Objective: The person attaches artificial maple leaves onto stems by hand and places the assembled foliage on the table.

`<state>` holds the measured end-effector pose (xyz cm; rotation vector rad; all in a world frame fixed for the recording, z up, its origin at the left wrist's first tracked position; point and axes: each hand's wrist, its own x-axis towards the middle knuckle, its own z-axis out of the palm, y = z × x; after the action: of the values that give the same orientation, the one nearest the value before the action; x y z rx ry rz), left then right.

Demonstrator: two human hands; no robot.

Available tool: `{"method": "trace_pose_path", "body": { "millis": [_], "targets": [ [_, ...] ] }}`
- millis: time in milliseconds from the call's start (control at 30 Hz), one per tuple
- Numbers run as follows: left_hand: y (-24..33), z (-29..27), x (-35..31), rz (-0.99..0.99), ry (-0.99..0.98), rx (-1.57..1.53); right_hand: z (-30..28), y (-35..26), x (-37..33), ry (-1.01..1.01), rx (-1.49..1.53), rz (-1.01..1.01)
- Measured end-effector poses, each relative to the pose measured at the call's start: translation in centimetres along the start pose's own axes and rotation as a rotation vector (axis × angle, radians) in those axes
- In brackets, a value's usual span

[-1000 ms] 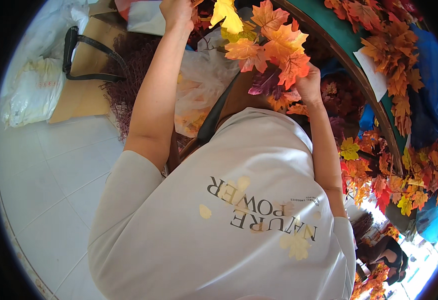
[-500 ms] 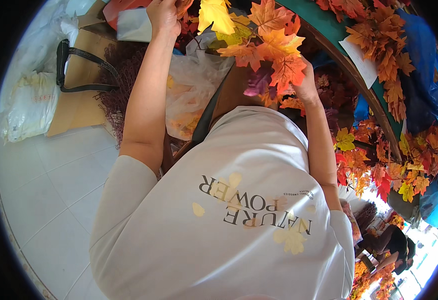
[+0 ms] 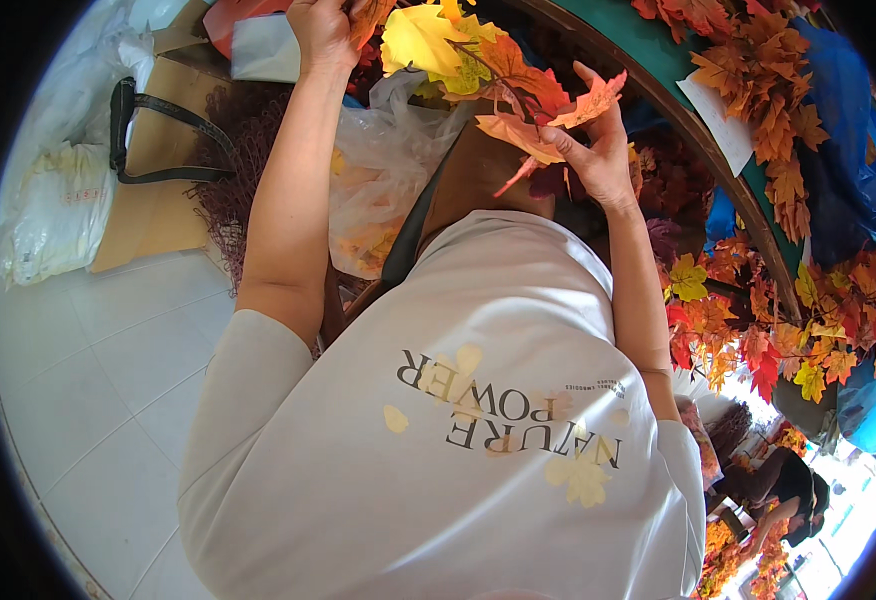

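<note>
The leaf sprig (image 3: 498,70) sits higher, toward twelve o'clock, than a second ago. The right hand (image 3: 598,150) has shifted up it, fingers pinching an orange leaf (image 3: 590,100); the left hand (image 3: 323,30) grips its top end, closed.

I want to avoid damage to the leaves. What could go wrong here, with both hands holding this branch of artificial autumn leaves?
1. The right hand pinches one orange leaf by its fingers; a pull might tear it off the leaf branch.
2. The left hand grips the far end, so the thin stems between the hands could bend or snap.
3. A clear plastic bag of leaves lies just below; a dropped leaf may get lost among them.
</note>
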<state>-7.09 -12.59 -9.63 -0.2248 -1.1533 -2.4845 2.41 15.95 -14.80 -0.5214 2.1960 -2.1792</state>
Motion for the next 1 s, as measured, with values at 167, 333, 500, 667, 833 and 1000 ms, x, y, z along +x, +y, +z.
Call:
{"method": "trace_pose_path", "body": {
  "millis": [167, 333, 500, 667, 833, 1000],
  "targets": [
    [-0.6, -2.0, 0.9, -0.393, -0.133, -0.695, -0.3, 0.3, -0.1, 0.005, -0.006, 0.015],
    [-0.7, -1.9, 1.0, -0.042, 0.131, 0.232, -0.7, 1.2, 0.1, -0.007, -0.144, -0.03],
    [-1.3, -3.8, 1.9, -0.022, 0.142, 0.282, -0.8, 1.3, -0.1, -0.044, -0.087, 0.075],
    [-1.2, -3.2, 1.6, -0.037, 0.193, 0.229, -1.0, 0.9, -0.2, -0.074, -0.115, 0.093],
    [-0.6, -3.2, 1.5, -0.23, 0.095, -0.143, -1.1, 0.4, -0.4, -0.108, -0.088, 0.106],
    [1.4, 1.1, -0.6, -0.077, 0.084, 0.345, -0.5, 0.1, -0.1, -0.26, -0.122, 0.127]
  ]
}}
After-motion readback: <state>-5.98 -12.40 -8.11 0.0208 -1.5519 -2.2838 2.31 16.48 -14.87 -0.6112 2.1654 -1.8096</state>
